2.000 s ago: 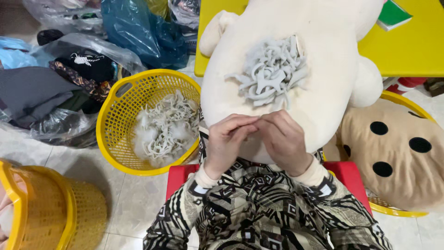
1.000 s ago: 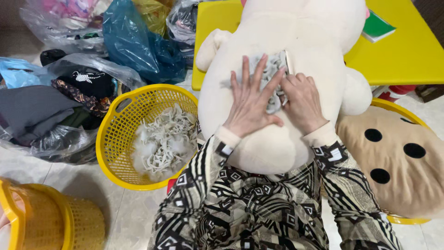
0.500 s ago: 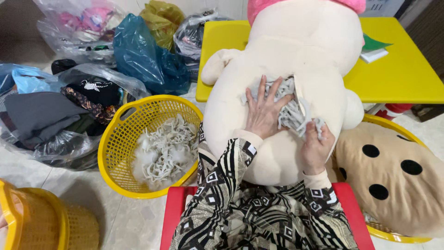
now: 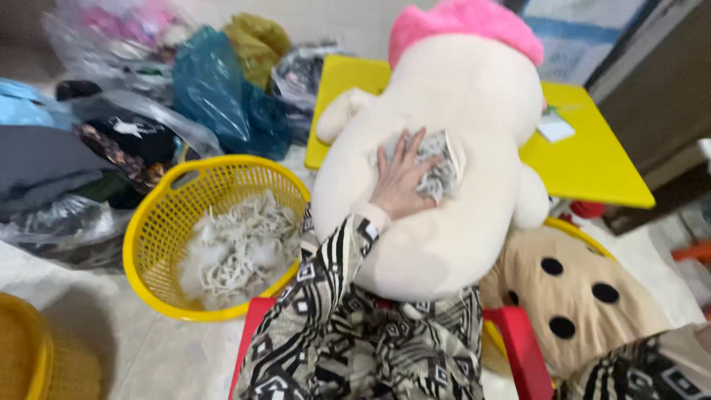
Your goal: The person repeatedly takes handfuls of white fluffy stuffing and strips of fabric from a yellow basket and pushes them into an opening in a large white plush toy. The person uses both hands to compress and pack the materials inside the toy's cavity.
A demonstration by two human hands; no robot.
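Observation:
A large cream plush toy (image 4: 444, 244) with a pink top (image 4: 466, 26) lies across my lap, leaning on a yellow table (image 4: 585, 163). Grey-white stuffing (image 4: 443, 174) bulges from an opening in its body. My left hand (image 4: 400, 181) lies flat on that stuffing with fingers spread, pressing on it and gripping nothing. My right hand is out of view; only a patterned sleeve (image 4: 644, 370) shows at the bottom right. A yellow basket (image 4: 148, 222) to my left holds more loose stuffing (image 4: 237, 248).
A beige cushion with black dots (image 4: 578, 296) rests in another yellow basket on my right. I sit on a red stool (image 4: 518, 348). Plastic bags (image 4: 215, 89) and piled cloth (image 4: 44, 163) fill the far left. A further yellow basket (image 4: 29, 348) stands at the bottom left.
My right hand has left the toy and dropped out of view at the lower right. My left hand stays pressed on the stuffing. The view has tilted up and blurred.

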